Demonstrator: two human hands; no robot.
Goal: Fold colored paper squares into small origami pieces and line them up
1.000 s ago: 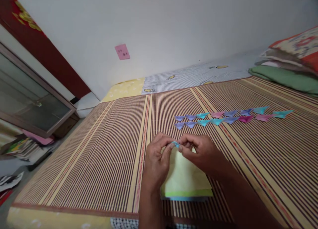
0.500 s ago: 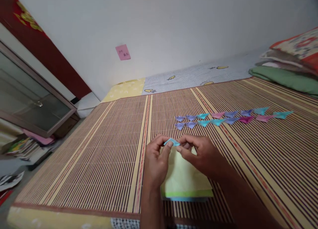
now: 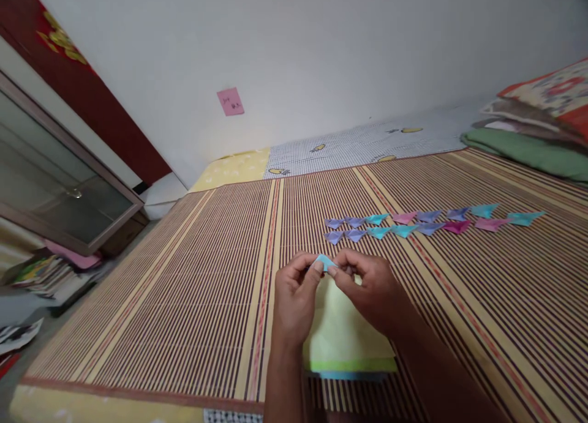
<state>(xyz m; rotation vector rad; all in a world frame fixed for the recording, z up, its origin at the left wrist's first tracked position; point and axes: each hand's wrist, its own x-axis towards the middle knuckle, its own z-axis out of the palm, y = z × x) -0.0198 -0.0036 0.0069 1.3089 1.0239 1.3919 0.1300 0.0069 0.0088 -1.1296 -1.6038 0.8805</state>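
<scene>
Head view: showing paper folding, by the look of it well along, with fifteen folded paper shapes [image 3: 405, 230] laid out, one piece of blue paper [image 3: 325, 262] in the making, and a paper stack [image 3: 349, 331] apparently left to use, number of sheets impossible to count.

Wall [image 3: 321, 43]: plain and pale behind the bed [image 3: 105, 406], bearing a pink note [image 3: 230, 101] with handwriting, well apart from the work.

Mat [image 3: 184, 300]: striped, spread over most of the bed, carrying stack and shapes.

Cabinet [image 3: 55, 160]: glass-fronted, off to the left beyond the mat, with books [image 3: 41, 270] piled low beside it; out of the way.

Bedding pile [image 3: 528, 147]: heaped at the far right, near the end of the rows, not touching them.

Paper stack: pale yellow on top, green and blue edges peeping out at the near side; far edge partly hidden by the hands.

Left hand [image 3: 296, 288]: closed to a pinch, thumb on top of the blue paper, fingers behind.

Right hand [image 3: 370, 282]: likewise pinched, gripping the other side of the same piece.

Folded paper shapes: in two rows ahead and to the right, seven far, eight near; purple, turquoise, pink and magenta.

Blue paper: small, peaked, held between both thumbs above the stack's far end; underside and finer creases covered by fingers.
</scene>
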